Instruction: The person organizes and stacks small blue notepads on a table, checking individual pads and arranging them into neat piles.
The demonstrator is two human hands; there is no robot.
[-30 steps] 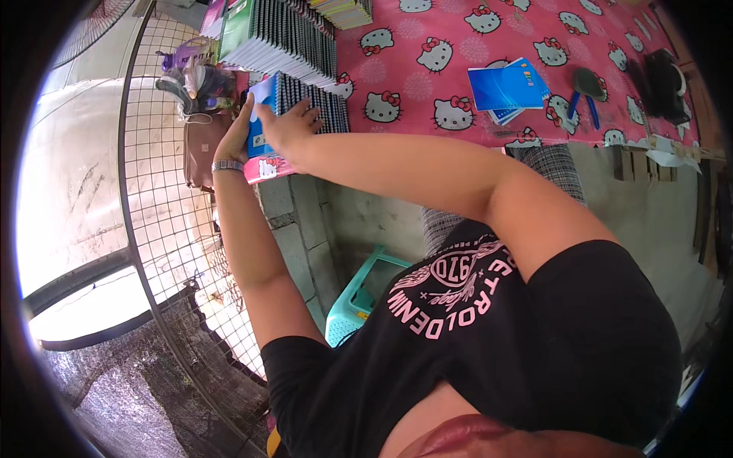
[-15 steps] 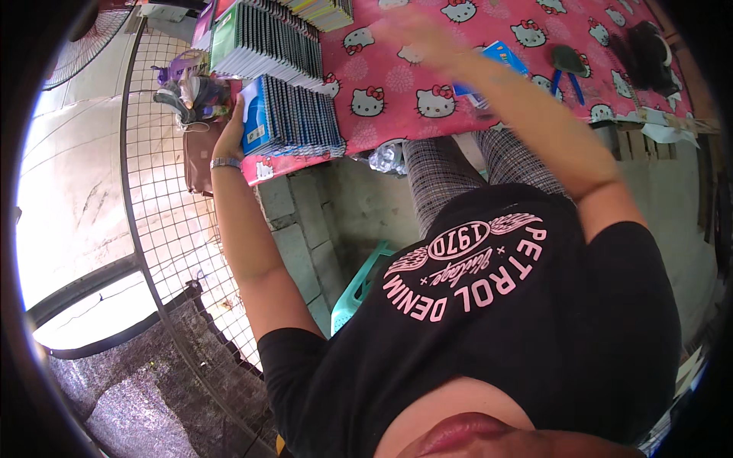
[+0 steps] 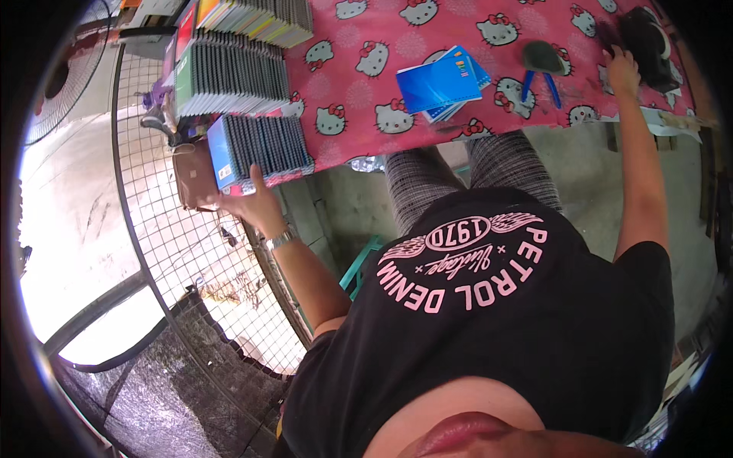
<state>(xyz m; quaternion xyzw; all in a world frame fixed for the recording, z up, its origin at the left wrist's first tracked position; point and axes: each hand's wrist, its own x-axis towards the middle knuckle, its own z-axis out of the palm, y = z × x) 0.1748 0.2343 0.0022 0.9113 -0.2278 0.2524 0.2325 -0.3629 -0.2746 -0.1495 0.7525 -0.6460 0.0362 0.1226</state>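
My left hand [image 3: 256, 204], with a metal watch on the wrist, is at the near edge of a row of blue spiral notebooks [image 3: 263, 145]. Its fingers are spread and the raised thumb is by the bindings; I cannot tell if it touches them. Over at the far right, my right hand [image 3: 623, 74] reaches to the pink tablecloth with fingers apart, beside a black tape dispenser [image 3: 645, 53]. A few loose blue notebooks [image 3: 439, 85] lie fanned mid-table. Between them and my right hand is a tool with blue handles [image 3: 540, 76] and a dark rounded top.
Behind the blue row stand green spiral notebooks [image 3: 233, 76] and yellow-edged ones [image 3: 263, 19]. A wire mesh panel [image 3: 153, 175] runs along the left, with a brown bag [image 3: 195, 175] next to the table corner. A fan [image 3: 72, 84] stands beyond it. Below is a green plastic stool [image 3: 359, 267].
My right hand has swung from above the table to the far right, by the tape dispenser. My left hand has come off the blue row's left end to its near edge.
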